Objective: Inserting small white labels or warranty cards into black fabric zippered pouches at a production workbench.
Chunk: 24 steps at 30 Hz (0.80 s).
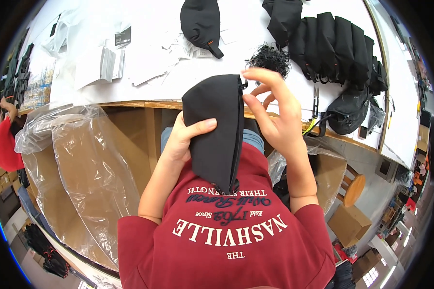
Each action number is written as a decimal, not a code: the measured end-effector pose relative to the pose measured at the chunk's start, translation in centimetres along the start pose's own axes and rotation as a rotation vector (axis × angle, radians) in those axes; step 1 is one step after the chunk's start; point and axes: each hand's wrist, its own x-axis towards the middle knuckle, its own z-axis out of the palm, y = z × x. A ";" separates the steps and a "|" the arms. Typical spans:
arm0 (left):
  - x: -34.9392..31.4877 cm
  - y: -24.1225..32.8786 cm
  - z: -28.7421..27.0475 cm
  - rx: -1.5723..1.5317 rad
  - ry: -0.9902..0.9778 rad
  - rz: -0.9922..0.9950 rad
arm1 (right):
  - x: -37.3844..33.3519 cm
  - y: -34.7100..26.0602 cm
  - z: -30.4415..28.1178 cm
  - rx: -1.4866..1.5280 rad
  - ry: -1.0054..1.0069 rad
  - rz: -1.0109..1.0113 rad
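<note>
A black zippered fabric pouch (pixel 210 130) stands upright in front of my chest, its zipper edge along the right side. My left hand (pixel 185 137) is closed on its left side, thumb across the front and the other fingers hidden behind. Near the pouch's top right corner, my right hand (pixel 275 103) has thumb and index finger apart. A small black zipper pull (pixel 244 85) sticks out between those fingertips, with no visible grip on it. On the white table (pixel 149 91) ahead lies another black pouch (pixel 201 24).
At the right are a row of black pouches (pixel 330 45), a tangle of black threads (pixel 270 60), snips (pixel 316 102) and a black bag (pixel 347 111). Stacked white cards (pixel 108 65) stand left. Clear plastic (pixel 82 149) drapes over a carton. A person in red (pixel 7 144) is far left.
</note>
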 end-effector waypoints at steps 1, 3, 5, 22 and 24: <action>-0.1 -0.1 0.1 0.016 0.007 -0.012 | 0.2 0.2 0.0 -0.020 -0.057 0.016; -0.1 -0.1 0.5 0.040 0.039 -0.015 | 0.3 0.7 -0.2 -0.129 -0.040 -0.056; 0.1 -0.5 0.2 0.030 0.034 -0.030 | 0.2 0.6 0.0 -0.297 0.015 -0.158; 3.4 0.8 -4.6 -0.409 0.060 -0.046 | -2.5 -1.0 -0.5 -0.109 -0.542 -0.228; 3.3 1.2 -3.5 -0.284 0.188 0.013 | -2.0 -1.3 -0.7 -0.178 -0.531 -0.263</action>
